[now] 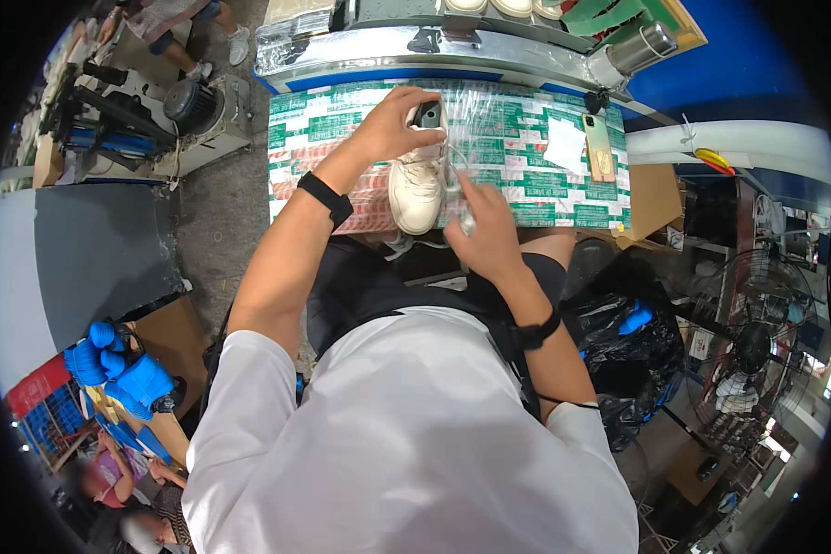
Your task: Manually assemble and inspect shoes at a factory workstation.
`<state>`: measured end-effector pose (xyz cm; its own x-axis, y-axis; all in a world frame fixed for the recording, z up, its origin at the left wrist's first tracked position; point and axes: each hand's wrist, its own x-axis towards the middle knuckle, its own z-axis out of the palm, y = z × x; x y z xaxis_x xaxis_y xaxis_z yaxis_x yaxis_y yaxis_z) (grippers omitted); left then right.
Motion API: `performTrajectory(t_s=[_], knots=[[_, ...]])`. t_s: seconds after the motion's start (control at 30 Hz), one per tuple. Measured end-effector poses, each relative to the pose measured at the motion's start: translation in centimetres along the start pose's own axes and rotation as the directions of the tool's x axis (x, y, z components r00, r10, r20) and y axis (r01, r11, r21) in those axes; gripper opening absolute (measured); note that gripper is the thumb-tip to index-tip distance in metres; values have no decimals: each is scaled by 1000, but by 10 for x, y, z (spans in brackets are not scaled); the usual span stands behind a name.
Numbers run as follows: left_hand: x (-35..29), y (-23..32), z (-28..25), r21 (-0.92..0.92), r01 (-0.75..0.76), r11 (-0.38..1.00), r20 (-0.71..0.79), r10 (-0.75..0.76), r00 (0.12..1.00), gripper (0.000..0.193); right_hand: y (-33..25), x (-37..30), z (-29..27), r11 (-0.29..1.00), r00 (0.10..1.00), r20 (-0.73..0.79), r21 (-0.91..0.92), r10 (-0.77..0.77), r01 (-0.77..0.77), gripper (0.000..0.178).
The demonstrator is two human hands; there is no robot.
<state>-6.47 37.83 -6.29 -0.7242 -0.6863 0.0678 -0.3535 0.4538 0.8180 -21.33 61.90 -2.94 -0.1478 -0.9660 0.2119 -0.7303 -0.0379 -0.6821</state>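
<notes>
A cream lace-up shoe (415,196) is on the table in front of me, toe toward my body. A dark block with a round hole (427,115) fills its ankle opening. My left hand (399,127) is closed around the heel end, thumb and fingers on either side of the collar. Beside the shoe's right side is my right hand (491,231), blurred by motion. Its fingers are bent around a small whitish thing (468,220) that I cannot name. A thin pale strand shows between that hand and the shoe.
The table (526,198) is covered in green-and-white printed wrap under clear film. A phone (599,148) and a white paper (565,146) lie at its right. Behind runs a metal-edged conveyor (369,54) with shoes. A standing fan (753,347) and black bags (623,346) are at right.
</notes>
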Motion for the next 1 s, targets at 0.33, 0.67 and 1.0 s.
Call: performTrajectory(t_s=[0.33, 0.67, 1.0], knots=[[-3, -4, 1, -30, -1, 1000, -48, -1, 999, 67, -3, 2, 0, 995, 995, 85, -73, -59, 65, 70], [4, -5, 0, -38, 7, 999, -17, -8, 1000, 73, -32, 20, 18, 954, 979, 6, -225, -203, 199, 71], [4, 3, -2, -22, 78, 997, 12, -78, 997, 79, -26, 31, 36, 971, 990, 46, -192, -137, 143, 68]])
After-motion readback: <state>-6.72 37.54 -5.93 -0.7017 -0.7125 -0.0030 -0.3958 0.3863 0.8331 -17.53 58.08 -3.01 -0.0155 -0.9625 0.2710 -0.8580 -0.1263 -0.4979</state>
